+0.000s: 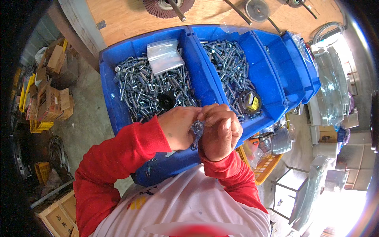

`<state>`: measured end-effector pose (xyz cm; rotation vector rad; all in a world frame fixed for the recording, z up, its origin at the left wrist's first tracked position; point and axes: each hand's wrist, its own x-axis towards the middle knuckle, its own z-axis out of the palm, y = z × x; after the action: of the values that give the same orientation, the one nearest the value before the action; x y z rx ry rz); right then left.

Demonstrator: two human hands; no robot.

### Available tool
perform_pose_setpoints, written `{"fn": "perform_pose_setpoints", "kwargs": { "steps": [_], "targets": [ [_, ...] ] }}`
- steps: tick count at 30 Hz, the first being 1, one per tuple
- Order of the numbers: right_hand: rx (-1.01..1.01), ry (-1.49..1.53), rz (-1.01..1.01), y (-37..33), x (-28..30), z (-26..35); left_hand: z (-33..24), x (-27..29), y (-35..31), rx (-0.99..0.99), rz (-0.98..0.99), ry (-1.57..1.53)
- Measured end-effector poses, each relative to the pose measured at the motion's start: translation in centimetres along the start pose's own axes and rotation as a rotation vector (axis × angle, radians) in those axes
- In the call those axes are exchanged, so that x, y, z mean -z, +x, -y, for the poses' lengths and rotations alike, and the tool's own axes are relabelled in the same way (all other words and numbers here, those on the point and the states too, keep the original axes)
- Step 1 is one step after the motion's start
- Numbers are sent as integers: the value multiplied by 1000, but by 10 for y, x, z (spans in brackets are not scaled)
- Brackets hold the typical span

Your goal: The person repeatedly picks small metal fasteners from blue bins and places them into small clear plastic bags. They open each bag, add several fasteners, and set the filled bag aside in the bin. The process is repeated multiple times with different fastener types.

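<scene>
My left hand (179, 128) and my right hand (221, 132) meet above the near part of a large blue bin (156, 169), with fingers curled and closed. Between them is a small clump of shiny grey metal hardware (196, 132), perhaps wrapped in clear plastic; fingers hide most of it. Beneath and beyond the hands lies a heap of metal bolts (154, 85), some with hooked ends. Flat clear plastic bags (164, 57) rest on this heap. A black round piece (166, 101) sits among the bolts just beyond my left hand.
A second blue bin (265, 85) on the right holds more bolts and a black roll with a yellow label (251, 102). Abrasive flap wheels (167, 8) hang on the wooden board behind. Cardboard boxes (49, 100) stand at left; a yellow crate (268, 168) is at right.
</scene>
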<state>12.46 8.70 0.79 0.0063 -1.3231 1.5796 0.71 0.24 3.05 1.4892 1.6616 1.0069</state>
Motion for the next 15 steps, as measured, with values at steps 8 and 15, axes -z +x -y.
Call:
{"fn": "perform_pose_setpoints", "kwargs": {
  "steps": [8,15],
  "targets": [
    [-25,-1064,410,26,22,40,17,-2,-1,-107,-21,109],
    [-177,-1454,678,27,35,31,-18,7,-12,16,-89,445]
  ]
}}
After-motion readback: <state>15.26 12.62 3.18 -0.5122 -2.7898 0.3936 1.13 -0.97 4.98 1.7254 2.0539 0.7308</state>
